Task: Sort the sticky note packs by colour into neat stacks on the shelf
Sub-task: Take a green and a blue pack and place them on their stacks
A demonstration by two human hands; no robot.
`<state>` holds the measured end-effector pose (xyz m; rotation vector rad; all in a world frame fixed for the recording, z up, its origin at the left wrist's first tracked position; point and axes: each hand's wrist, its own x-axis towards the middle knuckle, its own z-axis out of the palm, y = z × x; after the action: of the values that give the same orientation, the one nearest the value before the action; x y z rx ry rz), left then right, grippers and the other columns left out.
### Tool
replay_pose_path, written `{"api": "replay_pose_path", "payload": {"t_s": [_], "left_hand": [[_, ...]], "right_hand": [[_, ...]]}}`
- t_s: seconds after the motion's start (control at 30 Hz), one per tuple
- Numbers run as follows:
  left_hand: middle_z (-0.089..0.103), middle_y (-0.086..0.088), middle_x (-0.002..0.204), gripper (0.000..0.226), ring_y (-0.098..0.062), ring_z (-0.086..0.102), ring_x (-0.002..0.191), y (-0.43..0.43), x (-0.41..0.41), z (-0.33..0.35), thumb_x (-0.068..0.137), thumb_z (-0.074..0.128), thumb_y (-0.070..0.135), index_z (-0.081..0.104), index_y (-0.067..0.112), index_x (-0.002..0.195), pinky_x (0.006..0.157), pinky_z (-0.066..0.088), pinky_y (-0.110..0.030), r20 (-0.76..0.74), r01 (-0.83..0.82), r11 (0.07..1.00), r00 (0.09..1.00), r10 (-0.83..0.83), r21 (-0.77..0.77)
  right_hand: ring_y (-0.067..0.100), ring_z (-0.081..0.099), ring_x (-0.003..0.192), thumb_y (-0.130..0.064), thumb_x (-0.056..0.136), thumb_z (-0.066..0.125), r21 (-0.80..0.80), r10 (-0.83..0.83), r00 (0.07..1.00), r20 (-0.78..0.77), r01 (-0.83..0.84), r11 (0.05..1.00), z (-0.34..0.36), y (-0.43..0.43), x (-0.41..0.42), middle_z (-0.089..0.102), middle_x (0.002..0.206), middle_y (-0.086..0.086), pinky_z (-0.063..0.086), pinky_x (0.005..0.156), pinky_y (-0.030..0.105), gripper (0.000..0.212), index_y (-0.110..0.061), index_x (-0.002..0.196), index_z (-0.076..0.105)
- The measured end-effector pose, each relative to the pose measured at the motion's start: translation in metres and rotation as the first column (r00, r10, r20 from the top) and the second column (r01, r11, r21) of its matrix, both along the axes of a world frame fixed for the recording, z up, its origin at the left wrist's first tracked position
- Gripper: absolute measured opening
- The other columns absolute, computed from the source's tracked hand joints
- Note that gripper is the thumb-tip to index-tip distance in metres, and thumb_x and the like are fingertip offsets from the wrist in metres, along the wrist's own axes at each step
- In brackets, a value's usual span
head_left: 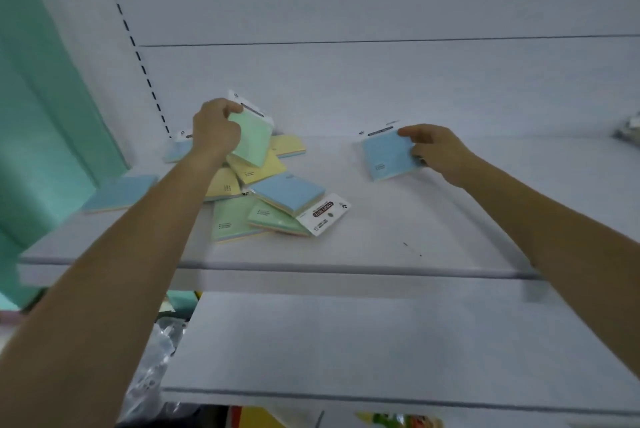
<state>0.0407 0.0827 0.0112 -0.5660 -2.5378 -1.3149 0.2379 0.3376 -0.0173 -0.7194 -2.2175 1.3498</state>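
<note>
One label can be read: "STICKY NOTE" in dark capitals on the white header card (323, 214) at the right edge of the heap of packs (252, 173). The smaller print on that card, and on the other packs' faces, is too blurred to make out.

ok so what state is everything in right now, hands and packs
left hand, grips the green pack
green pack, lifted above the pile, tilted
right hand, pinches the blue pack
blue pack, tilted, right of the pile; touching the shelf or not, cannot tell
pile, unsorted, yellow, green and blue packs overlapping
lone blue pack, flat at the shelf's left end
shelf, no neat stack yet
</note>
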Motion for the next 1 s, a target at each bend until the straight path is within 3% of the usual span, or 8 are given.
{"api": "replay_pose_path", "payload": {"t_s": [0.17,0.37,0.53,0.67,0.87,1.0], "left_hand": [[0.06,-0.015,0.123,0.042,-0.027,0.056,0.114,0.034,0.036,0.015,0.078,0.042,-0.008,0.064,0.007,0.111,0.095,0.045,-0.03,-0.053,0.075,0.985,0.996,-0.068,0.158],[0.06,-0.017,0.122,0.036,-0.03,0.058,0.113,0.134,0.104,0.013,0.079,0.051,-0.003,0.064,0.009,0.11,0.096,0.051,-0.042,0.098,0.228,0.922,0.958,-0.27,0.313],[0.054,-0.013,0.129,0.031,-0.028,0.055,0.117,0.233,0.187,-0.012,0.086,0.053,0.005,0.061,0.011,0.115,0.098,0.049,-0.047,0.121,0.349,0.87,0.903,-0.411,0.348],[0.055,-0.011,0.128,0.033,-0.026,0.053,0.118,0.293,0.236,-0.025,0.088,0.051,0.007,0.059,0.011,0.12,0.098,0.048,-0.043,0.105,0.368,0.87,0.901,-0.421,0.328],[0.056,-0.01,0.128,0.032,-0.027,0.055,0.118,0.341,0.256,-0.03,0.088,0.052,0.007,0.058,0.011,0.119,0.096,0.047,-0.045,0.162,0.342,0.872,0.895,-0.416,0.351],[0.058,-0.014,0.125,0.032,-0.026,0.054,0.118,0.358,0.251,-0.038,0.087,0.053,0.005,0.059,0.009,0.119,0.097,0.046,-0.04,0.168,0.315,0.88,0.905,-0.392,0.357]], "right_hand": [[0.022,0.047,0.097,0.014,0.084,0.035,-0.039,-0.062,0.996,-0.061,0.059,0.997,-0.007,0.025,0.04,0.05,0.11,0.006,0.042,0.068,0.021,0.048,-0.006,0.122,0.055],[0.022,0.047,0.096,0.012,0.086,0.034,-0.059,-0.152,0.987,-0.05,0.149,0.987,-0.005,0.093,0.118,0.05,0.11,0.007,0.041,0.067,0.02,0.046,-0.006,0.122,0.055],[0.022,0.048,0.095,0.01,0.085,0.035,-0.022,-0.197,0.98,-0.035,0.197,0.98,-0.009,0.169,0.191,0.051,0.115,0.01,0.041,0.075,0.033,0.045,-0.008,0.121,0.056],[0.018,0.047,0.098,0.009,0.086,0.039,0.048,-0.228,0.972,-0.054,0.231,0.972,-0.007,0.222,0.23,0.051,0.117,0.008,0.041,0.08,0.026,0.044,-0.007,0.124,0.055],[0.012,0.045,0.1,0.008,0.087,0.039,0.108,-0.214,0.976,-0.045,0.218,0.97,-0.008,0.263,0.237,0.054,0.132,0.013,0.037,0.062,0.001,0.044,-0.005,0.127,0.053],[0.014,0.046,0.104,0.006,0.088,0.039,0.103,-0.214,0.976,-0.034,0.216,0.971,-0.011,0.276,0.216,0.053,0.135,0.011,0.036,0.08,0.015,0.044,-0.007,0.128,0.052]]}}
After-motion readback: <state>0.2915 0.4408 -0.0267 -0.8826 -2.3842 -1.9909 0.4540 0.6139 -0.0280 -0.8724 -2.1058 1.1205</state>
